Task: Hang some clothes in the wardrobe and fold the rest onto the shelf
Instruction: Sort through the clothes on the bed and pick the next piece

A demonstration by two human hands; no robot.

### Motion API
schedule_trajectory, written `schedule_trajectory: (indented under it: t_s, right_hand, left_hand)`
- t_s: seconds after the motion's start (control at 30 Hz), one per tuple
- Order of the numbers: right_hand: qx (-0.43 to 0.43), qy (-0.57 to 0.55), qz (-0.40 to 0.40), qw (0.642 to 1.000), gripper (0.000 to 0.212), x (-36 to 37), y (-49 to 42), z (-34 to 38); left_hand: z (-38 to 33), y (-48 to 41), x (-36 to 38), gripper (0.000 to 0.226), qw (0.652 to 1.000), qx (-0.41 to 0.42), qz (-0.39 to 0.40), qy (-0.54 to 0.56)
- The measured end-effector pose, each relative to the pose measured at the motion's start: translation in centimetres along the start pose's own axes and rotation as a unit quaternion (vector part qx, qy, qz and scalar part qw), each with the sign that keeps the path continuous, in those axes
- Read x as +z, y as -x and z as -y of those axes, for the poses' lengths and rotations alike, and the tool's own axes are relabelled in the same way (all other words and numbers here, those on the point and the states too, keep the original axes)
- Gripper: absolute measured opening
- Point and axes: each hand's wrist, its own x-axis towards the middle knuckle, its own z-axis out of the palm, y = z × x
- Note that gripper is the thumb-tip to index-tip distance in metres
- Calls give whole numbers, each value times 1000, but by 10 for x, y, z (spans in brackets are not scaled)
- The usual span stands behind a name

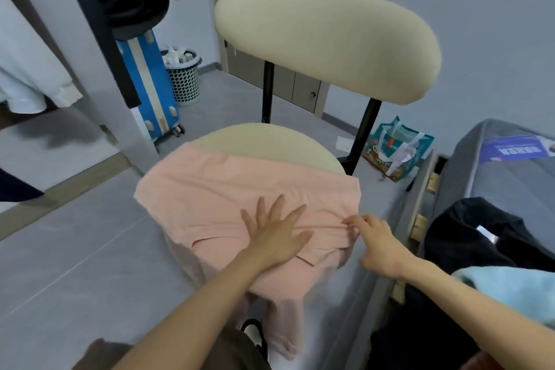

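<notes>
You were mid-fold — left hand (pixel 274 236) spread flat on the pink garment (pixel 240 189), right hand (pixel 374 239) pinching its right edge; next, likely fold that edge across.

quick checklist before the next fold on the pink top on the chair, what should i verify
1. Left hand presses flat on the pink top, fingers spread: ok.
2. Right hand pinches the top's right edge, ready to fold it: ok.
3. Top lies fully on the chair seat: not ok, its near part droops off the front edge.
4. Fabric smooth: not ok, creases run between the two hands.
5. Seat room behind the top: ok, bare cushion shows there.
6. Sleeves tucked in: cannot tell, part of the cloth hangs below the seat out of clear view.
</notes>
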Motion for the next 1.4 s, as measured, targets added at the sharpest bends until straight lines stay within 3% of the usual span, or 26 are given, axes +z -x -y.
schedule_trajectory:
  t_s: [0.07,0.17,0.27,0.37,0.53,0.63,0.77,0.83,0.97,1.03,1.1,1.2,1.27,1.4]
  right_hand:
    - [-15,-20,-59,998,49,6,4,1]
    - [-16,-11,-140,990,36,16,7,5]
    - [21,2,-174,985,34,25,6,4]
    - [8,-13,-179,984,27,27,7,-2]
    - [-64,-44,-189,979,16,24,8,2]
    - [-82,31,-183,979,22,25,10,5]
    - [-75,66,-203,974,8,24,14,6]
    - [-54,55,-190,979,12,23,18,3]
    - [-15,129,-46,991,24,21,22,0]
    - [1,97,-74,993,26,17,23,5]
    - [6,37,-157,987,22,10,23,13]
    - [-25,-25,-233,972,17,-4,15,25]
    - [-50,-32,-243,968,21,-14,4,32]
    - [-63,-34,-205,976,38,-25,-27,44]
  left_hand:
    - [-4,8,7,78,999,3,-37,3]
    - [-8,31,15,85,985,81,-147,-41]
    - [-12,47,24,57,963,171,-199,-70]
    - [-17,50,29,28,959,174,-221,-27]
    - [-23,52,28,13,950,181,-250,48]
    - [-21,58,26,11,947,158,-262,94]
    - [-16,60,27,6,953,150,-245,101]
    - [-11,61,32,5,960,149,-228,65]
    - [-9,67,41,26,975,139,-173,-3]
    - [-11,68,40,33,972,138,-188,11]
    - [-13,69,36,34,963,140,-227,46]
    - [-9,63,25,19,942,149,-287,83]
    - [-2,54,13,11,941,129,-295,100]
    - [22,28,-17,27,949,87,-282,111]
